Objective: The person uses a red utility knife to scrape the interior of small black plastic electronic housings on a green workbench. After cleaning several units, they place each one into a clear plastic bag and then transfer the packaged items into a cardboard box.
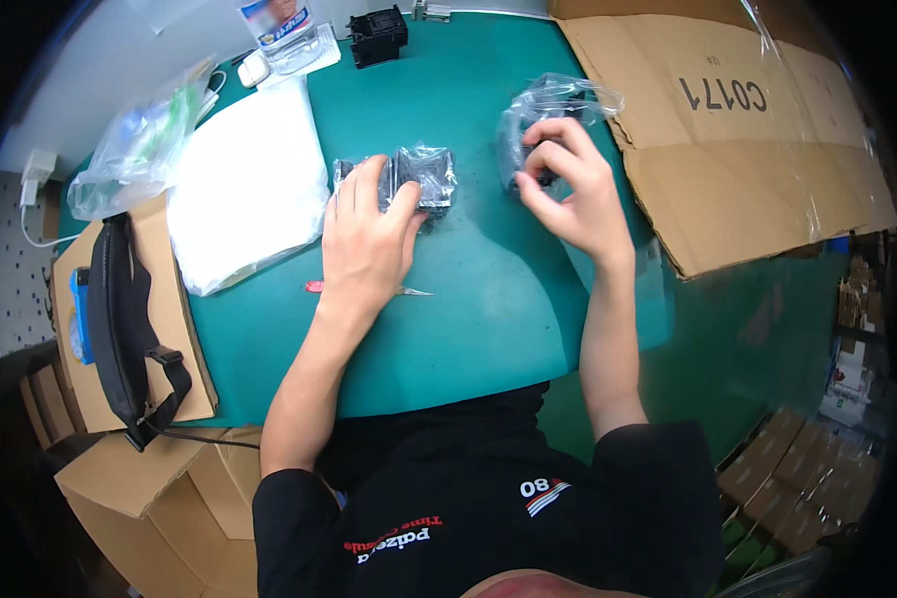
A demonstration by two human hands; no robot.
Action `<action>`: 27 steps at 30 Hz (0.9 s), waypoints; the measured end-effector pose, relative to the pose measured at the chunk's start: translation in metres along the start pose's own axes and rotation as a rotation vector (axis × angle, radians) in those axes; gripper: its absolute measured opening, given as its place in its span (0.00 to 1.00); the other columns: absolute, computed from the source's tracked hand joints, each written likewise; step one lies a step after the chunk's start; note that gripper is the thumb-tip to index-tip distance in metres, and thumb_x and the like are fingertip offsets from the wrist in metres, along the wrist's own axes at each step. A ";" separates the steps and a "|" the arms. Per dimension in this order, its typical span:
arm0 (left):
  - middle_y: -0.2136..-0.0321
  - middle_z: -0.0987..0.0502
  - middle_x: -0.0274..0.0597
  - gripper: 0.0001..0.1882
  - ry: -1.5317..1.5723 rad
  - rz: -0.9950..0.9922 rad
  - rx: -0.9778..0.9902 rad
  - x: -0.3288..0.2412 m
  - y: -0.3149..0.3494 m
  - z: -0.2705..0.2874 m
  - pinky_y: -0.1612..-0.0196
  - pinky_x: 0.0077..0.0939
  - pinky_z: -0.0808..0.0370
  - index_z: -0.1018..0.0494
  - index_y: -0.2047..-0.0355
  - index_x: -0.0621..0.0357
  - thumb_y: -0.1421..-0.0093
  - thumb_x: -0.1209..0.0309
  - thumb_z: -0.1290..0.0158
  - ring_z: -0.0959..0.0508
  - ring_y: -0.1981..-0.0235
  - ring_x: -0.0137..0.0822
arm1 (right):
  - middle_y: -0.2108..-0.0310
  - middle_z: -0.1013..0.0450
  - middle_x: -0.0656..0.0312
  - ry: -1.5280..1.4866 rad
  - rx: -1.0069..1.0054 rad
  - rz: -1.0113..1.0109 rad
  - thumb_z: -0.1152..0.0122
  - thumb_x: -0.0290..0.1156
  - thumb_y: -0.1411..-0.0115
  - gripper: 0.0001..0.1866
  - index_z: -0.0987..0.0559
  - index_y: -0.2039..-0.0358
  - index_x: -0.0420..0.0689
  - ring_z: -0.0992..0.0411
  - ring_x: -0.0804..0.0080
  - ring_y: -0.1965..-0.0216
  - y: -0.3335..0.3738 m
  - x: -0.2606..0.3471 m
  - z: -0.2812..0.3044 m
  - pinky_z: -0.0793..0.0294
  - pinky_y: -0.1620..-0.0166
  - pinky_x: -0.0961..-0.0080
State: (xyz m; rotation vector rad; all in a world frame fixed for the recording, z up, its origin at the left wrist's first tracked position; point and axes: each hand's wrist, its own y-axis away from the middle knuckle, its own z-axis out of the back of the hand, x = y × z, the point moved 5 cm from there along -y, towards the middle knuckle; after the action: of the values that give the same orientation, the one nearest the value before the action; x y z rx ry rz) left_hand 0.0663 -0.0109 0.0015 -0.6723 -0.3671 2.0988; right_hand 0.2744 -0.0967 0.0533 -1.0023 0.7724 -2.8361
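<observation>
Two black block-shaped parts in clear plastic wrap (431, 171) sit side by side on the green tabletop (488, 339). My left hand (367, 234) lies over the left one, its fingers and thumb closed around the wrapped part. To the right, a clear plastic bag (536, 100) with a dark part inside rests on the table. My right hand (576, 189) grips this bag from its near side with curled fingers, which partly hide the contents. Under my left wrist lies a thin pointed metal tool with a red handle (315, 287), its middle hidden.
A white plastic-wrapped bundle (244, 189) and a clear bag (140, 149) lie left. Behind stand a bottle (284, 40) and an unwrapped black part (378, 38). A cardboard box (728, 149) borders the right side. A black waist bag (125, 329) lies on cardboard at left.
</observation>
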 end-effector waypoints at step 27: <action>0.54 0.25 0.45 0.22 -0.185 -0.170 0.148 -0.019 -0.003 -0.001 0.41 0.58 0.34 0.25 0.48 0.34 0.44 0.62 0.36 0.26 0.47 0.56 | 0.54 0.22 0.55 -0.237 0.224 0.011 0.22 0.29 0.50 0.27 0.20 0.49 0.40 0.23 0.65 0.55 0.003 -0.013 -0.042 0.21 0.53 0.71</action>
State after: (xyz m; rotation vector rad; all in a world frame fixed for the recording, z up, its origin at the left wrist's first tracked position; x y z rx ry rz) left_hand 0.0779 -0.0244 0.0081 -0.3484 -0.3539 2.0074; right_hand 0.2598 -0.0782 0.0164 -1.2584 0.4261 -2.6507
